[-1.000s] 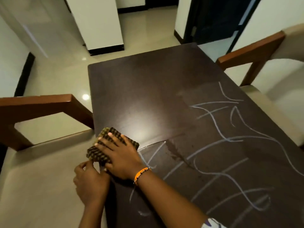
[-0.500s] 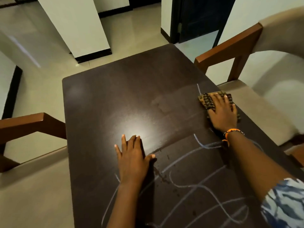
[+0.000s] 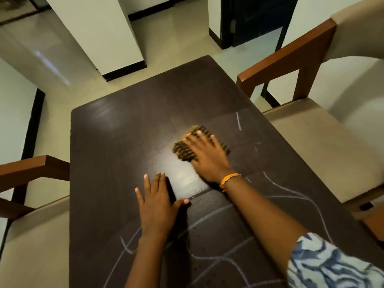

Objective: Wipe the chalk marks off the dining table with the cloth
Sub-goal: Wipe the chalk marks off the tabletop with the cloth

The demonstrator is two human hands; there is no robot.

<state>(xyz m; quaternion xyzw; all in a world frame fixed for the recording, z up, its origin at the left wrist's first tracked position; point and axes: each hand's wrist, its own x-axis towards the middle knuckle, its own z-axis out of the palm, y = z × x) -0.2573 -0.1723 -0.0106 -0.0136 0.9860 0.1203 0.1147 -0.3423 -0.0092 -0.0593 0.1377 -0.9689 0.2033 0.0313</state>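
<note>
A folded yellow-and-black checked cloth point(image 3: 187, 148) lies flat near the middle of the dark brown dining table point(image 3: 116, 142). My right hand point(image 3: 207, 156) presses on it with straight fingers and covers its right half; the hand is blurred. My left hand point(image 3: 158, 206) rests flat on the table just nearer to me, fingers spread, holding nothing. White chalk marks point(image 3: 291, 196) curl over the near half of the table, and one short stroke point(image 3: 238, 121) stands alone farther back on the right. The far half shows no marks.
A wooden armchair with beige cushions point(image 3: 324, 142) stands against the table's right side. Another armchair's arm point(image 3: 35, 165) and seat sit at the left. Beyond the table are a pale tiled floor, a white pillar point(image 3: 104, 32) and a dark doorway point(image 3: 255, 19).
My right hand slid the cloth from the table's left edge across to the right edge, then back to the middle. My left hand left the table's edge and now lies flat on the top.
</note>
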